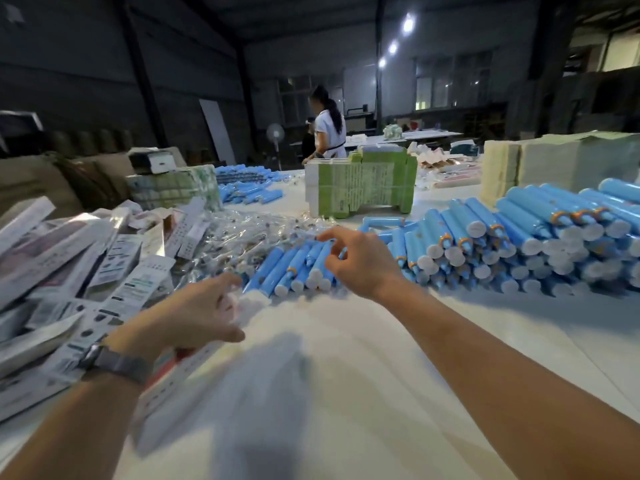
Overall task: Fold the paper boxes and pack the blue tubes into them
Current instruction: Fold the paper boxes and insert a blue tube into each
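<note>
A small group of blue tubes (294, 265) with white caps lies on the white table (346, 358) in front of me. My right hand (360, 261) hovers just above their right side, fingers loosely curled and spread, with nothing in it. My left hand (194, 313), a watch on its wrist, grips a long white paper box (162, 386). The box is blurred and runs from under the hand toward me. A heap of printed paper boxes (69, 258) lies to the left of that hand.
A big stack of blue tubes (519, 244) fills the right side. Clear plastic packets (242, 233) lie behind the small group. A green-and-white bundle of cartons (360, 188) and pale stacks (554, 161) stand further back. A person (329, 129) stands at the far end.
</note>
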